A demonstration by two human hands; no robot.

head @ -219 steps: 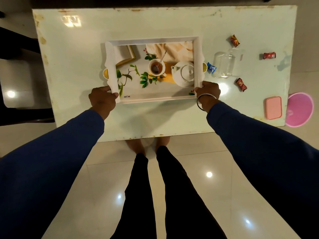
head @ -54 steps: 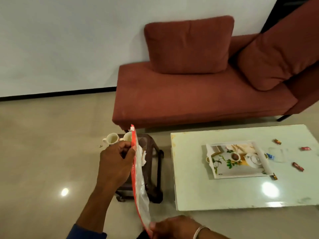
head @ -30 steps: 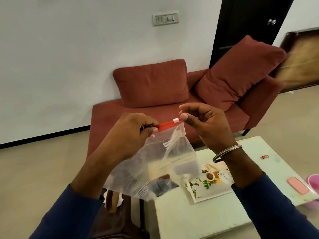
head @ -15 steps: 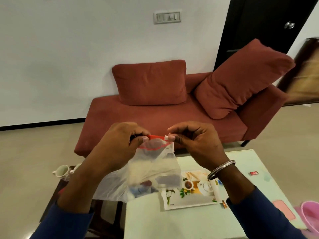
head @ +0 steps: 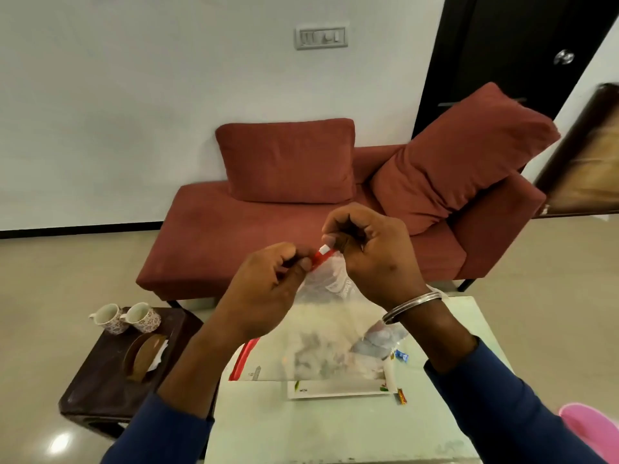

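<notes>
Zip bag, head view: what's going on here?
A person holds a clear zip bag up over the table. The left hand pinches the red zip strip, and the right hand pinches the white slider on it. The bag's contents are blurred. A tray lies on the table beneath; two cups stand on a dark stool alongside.

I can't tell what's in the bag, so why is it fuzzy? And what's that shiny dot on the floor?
Head view: the bag, pinched by the left hand and right hand, is smeared by blur, so its contents are unclear; head view, lower left: the dot is glare on the glossy floor.
</notes>
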